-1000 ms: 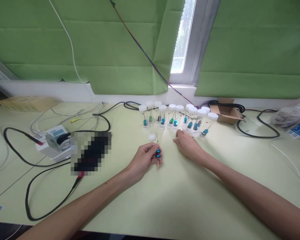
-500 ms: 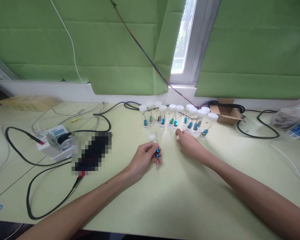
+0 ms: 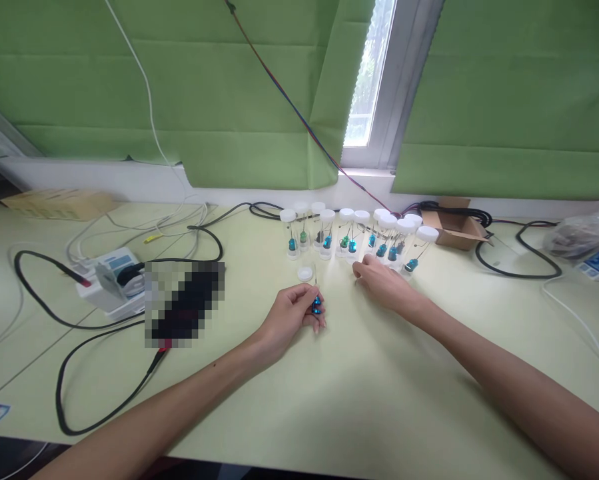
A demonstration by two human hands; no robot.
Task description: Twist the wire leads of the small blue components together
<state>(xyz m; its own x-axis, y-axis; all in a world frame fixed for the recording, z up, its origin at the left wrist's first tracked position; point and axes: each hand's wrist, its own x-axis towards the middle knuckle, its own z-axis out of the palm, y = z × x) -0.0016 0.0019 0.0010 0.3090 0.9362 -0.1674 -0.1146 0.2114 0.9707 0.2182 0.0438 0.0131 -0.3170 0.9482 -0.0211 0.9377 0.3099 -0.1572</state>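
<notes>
My left hand (image 3: 293, 313) pinches a small shiny blue piece with a thin metal stem (image 3: 316, 305), the stem pointing up and away from me. Just beyond it a white cap (image 3: 305, 273) lies on the table. My right hand (image 3: 376, 280) is closed at the front of the clear tubes, its thumb and fingers curled together. Whatever those fingers hold, if anything, is hidden. Several clear tubes with white lids (image 3: 327, 233) stand in a loose row, with blue or green pieces on thin wires inside. One tube at the right end (image 3: 422, 250) leans to the right.
An open cardboard box (image 3: 454, 227) stands behind the tubes at right, near a black cable (image 3: 519, 272). At left are a white power strip (image 3: 112, 283), a pixelated dark device (image 3: 186, 303) and looped cables. A clear plastic bag (image 3: 574, 230) sits far right.
The whole view has shifted slightly. Both hands stay almost where they were, the left still pinching the blue piece and the right still curled by the tubes.
</notes>
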